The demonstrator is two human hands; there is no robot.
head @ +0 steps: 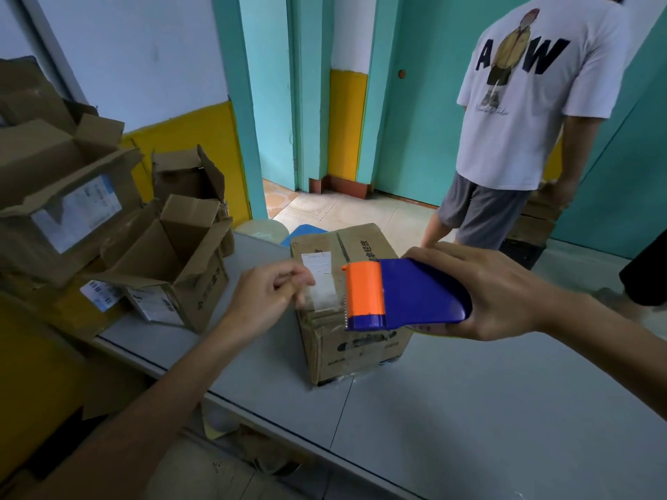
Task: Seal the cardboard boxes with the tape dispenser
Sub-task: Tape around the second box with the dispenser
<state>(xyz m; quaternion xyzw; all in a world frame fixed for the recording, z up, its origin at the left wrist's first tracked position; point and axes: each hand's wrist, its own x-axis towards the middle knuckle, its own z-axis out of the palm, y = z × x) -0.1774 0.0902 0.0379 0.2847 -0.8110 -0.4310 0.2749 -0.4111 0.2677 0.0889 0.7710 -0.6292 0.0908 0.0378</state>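
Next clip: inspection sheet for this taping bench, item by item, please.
Surface: grey tabletop with a seam.
Job's things: closed brown cardboard box stands on it; blue and orange plastic tape dispenser held over the box, strip of clear tape drawn out.
Clutter: open brown cardboard boxes piled at the left.
Hands: left hand pinches the tape's end; right hand grips the dispenser.
Cables: nothing seen.
Surroundings: person in a white T-shirt stands beyond the table; teal door behind.
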